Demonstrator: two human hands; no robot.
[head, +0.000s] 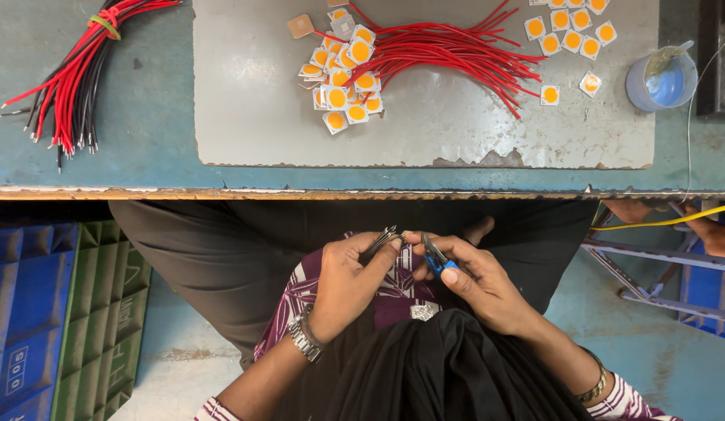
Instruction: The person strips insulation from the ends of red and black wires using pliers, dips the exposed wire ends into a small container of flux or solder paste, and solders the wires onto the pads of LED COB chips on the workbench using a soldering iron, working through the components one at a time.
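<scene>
Two hands working in lap | left hand point(348, 282) pinching black wires point(382, 238) | right hand point(478, 282) squeezing blue cutters point(436, 257) at 3 o'clock | ends probably slipping, nicking fingers

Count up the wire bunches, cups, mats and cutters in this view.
Wire bunches: 3 (red-and-black bunch, red bunch, dark bunch in the left hand)
Cup: 1
Mat: 1
Cutters: 1, in the right hand
Total: 6

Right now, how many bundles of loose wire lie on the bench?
2: a tied red-and-black bundle at the bench's far left, and a red bundle on the grey mat by the square chips. More may lie beyond the frame's edge.
</scene>
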